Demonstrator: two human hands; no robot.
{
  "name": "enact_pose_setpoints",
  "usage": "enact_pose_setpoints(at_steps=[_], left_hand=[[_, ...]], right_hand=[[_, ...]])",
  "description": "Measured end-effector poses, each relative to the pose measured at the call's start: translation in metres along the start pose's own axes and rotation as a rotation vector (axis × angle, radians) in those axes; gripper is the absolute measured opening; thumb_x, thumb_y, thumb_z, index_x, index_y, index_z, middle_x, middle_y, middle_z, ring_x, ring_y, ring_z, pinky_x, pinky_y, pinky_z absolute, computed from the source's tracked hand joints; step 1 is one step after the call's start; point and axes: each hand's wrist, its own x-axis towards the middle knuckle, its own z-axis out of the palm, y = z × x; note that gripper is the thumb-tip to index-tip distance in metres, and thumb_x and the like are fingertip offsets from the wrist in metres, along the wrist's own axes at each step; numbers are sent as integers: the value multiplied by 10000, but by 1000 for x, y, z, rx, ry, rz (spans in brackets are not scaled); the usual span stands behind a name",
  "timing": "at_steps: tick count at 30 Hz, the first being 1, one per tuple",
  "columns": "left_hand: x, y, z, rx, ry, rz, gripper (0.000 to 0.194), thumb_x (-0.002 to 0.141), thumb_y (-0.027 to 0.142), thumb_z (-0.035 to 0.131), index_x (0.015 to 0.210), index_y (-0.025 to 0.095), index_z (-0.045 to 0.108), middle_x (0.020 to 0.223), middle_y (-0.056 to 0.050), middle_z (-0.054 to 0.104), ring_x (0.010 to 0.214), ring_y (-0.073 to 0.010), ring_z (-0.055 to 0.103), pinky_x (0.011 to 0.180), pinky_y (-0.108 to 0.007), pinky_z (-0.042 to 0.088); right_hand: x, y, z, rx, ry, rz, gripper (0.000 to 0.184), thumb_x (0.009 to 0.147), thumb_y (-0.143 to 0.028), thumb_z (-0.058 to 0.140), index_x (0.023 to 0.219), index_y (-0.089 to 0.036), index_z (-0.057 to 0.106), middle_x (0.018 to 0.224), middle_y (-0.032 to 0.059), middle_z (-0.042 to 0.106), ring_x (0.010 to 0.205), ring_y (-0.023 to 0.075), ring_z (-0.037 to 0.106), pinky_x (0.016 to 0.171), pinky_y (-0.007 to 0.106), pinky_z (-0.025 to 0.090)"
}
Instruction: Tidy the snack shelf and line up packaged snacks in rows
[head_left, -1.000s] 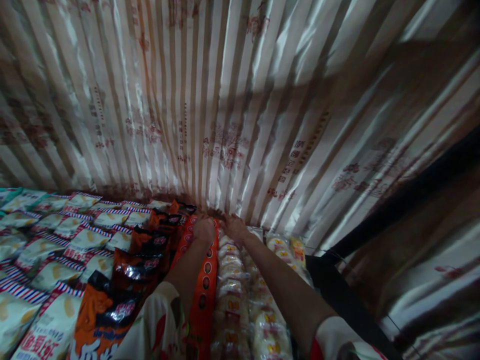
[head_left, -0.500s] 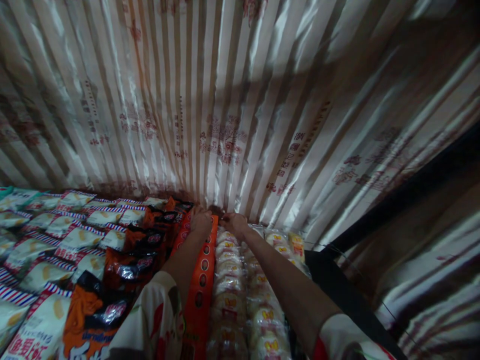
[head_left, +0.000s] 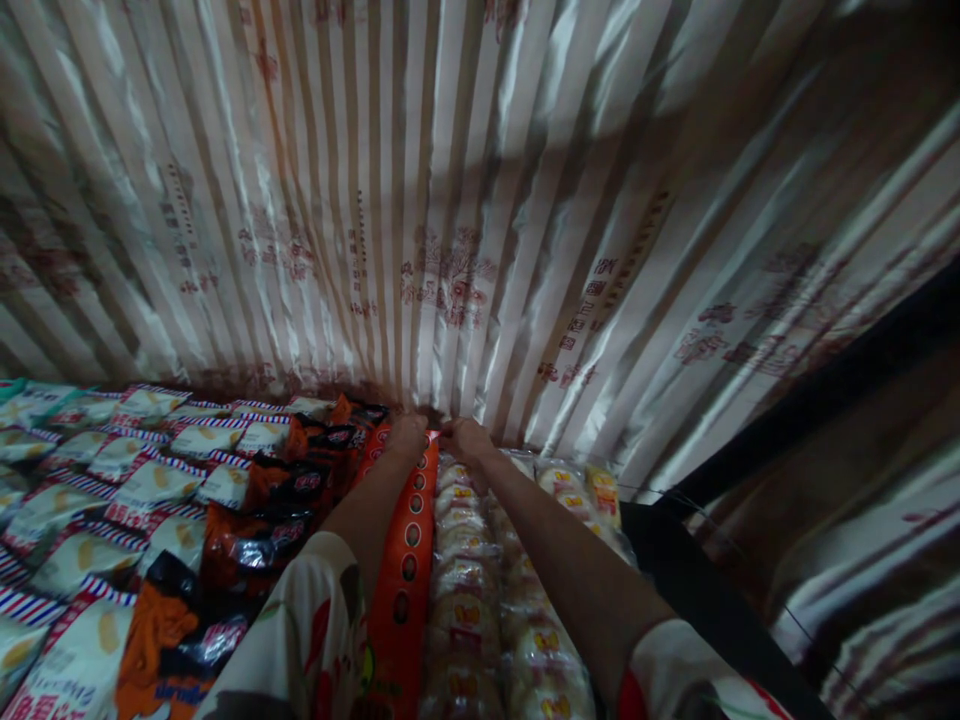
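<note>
Both my arms reach far forward over rows of snack packets to the foot of a striped satin curtain (head_left: 465, 200). My left hand (head_left: 407, 436) is closed on the far end of a long orange packet strip (head_left: 405, 560). My right hand (head_left: 469, 438) sits just beside it, fingers curled at the same far end, above clear packs of round cakes (head_left: 457, 580). What the right fingers grip is hidden in the dark.
Orange-and-black snack bags (head_left: 262, 520) lie left of the strip, and white packets with red-blue striped edges (head_left: 112, 470) fill the far left. More clear cake packs (head_left: 592, 490) lie at the right. A black frame edge (head_left: 697, 590) borders the right side.
Both hands have crept slightly farther toward the curtain's foot. The view has shifted a little; the packets stay in place.
</note>
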Motion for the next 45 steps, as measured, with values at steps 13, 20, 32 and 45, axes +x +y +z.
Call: enact_pose_setpoints(at_steps=[13, 20, 32, 45], left_hand=[[-1, -4, -8, 32, -25, 4, 269, 887, 310, 559, 1098, 143, 571, 1107, -69, 600, 976, -188, 596, 838, -398, 508], [2, -5, -6, 63, -35, 35, 283, 893, 304, 552, 1117, 131, 569, 1093, -82, 625, 1004, -199, 604, 862, -406, 501], [2, -2, -6, 103, -21, 71, 285, 888, 318, 555, 1113, 142, 567, 1126, -75, 599, 1012, -201, 587, 877, -427, 486], [-1, -7, -7, 73, 22, 80, 246, 852, 129, 510, 1083, 127, 593, 1028, -155, 661, 1057, -227, 603, 942, -331, 424]], right_hand=[[5, -5, 2, -38, -72, 9, 278, 822, -244, 517, 1026, -201, 701, 1100, 83, 684, 1011, 213, 631, 773, 241, 481], [8, -2, 10, -69, -79, -6, 325, 846, -219, 471, 1104, -168, 661, 1121, 117, 671, 1002, 218, 638, 759, 248, 483], [27, 6, 26, -99, -92, -35, 303, 832, -208, 480, 1029, -151, 702, 1086, 119, 687, 966, 226, 653, 748, 233, 483], [17, 4, 25, -49, -76, -10, 288, 854, -275, 486, 1049, -194, 682, 1099, 86, 686, 995, 212, 641, 751, 241, 485]])
